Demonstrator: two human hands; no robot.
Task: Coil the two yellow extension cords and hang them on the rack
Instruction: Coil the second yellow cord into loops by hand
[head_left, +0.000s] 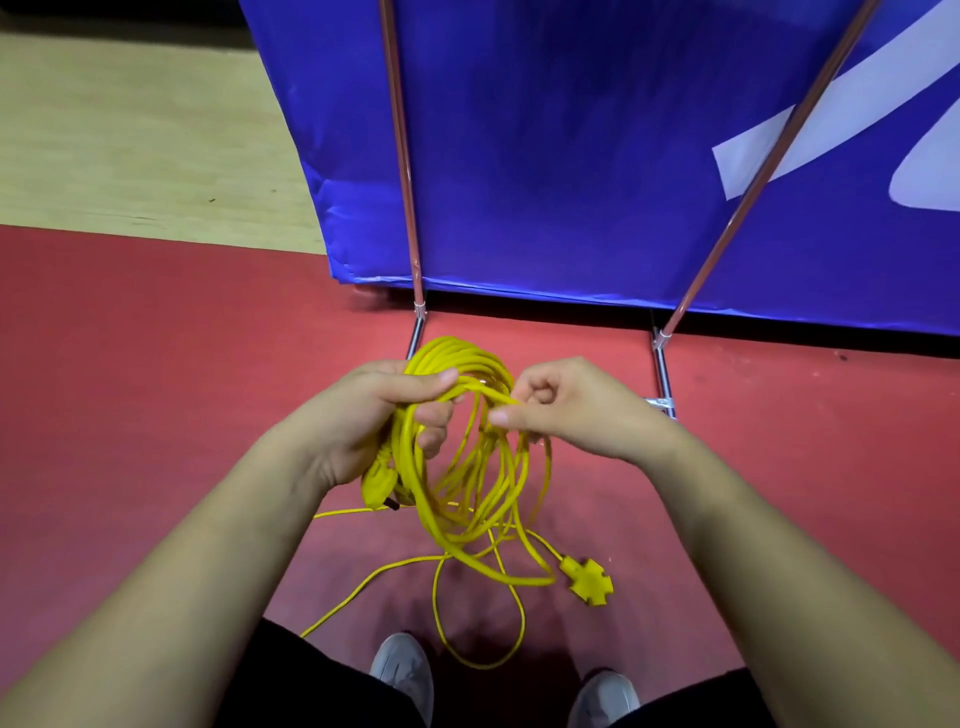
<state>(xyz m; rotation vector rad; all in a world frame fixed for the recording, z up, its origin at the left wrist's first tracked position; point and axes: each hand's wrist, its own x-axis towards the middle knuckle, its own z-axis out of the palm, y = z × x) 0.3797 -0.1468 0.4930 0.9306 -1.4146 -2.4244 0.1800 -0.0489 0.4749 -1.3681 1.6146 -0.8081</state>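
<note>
The yellow cord coil (415, 483) hangs in front of you above the red floor (156, 364). Your left hand (374, 415) gathers its loops at the top, fingers curled fully round the bundle. Match each new turn to the others in size, and draw up the loose tail (480, 666) without twisting it. Your right hand (566, 410) pinches one strand between thumb and forefinger, just beside the left. Both forearms reach forward.
</note>
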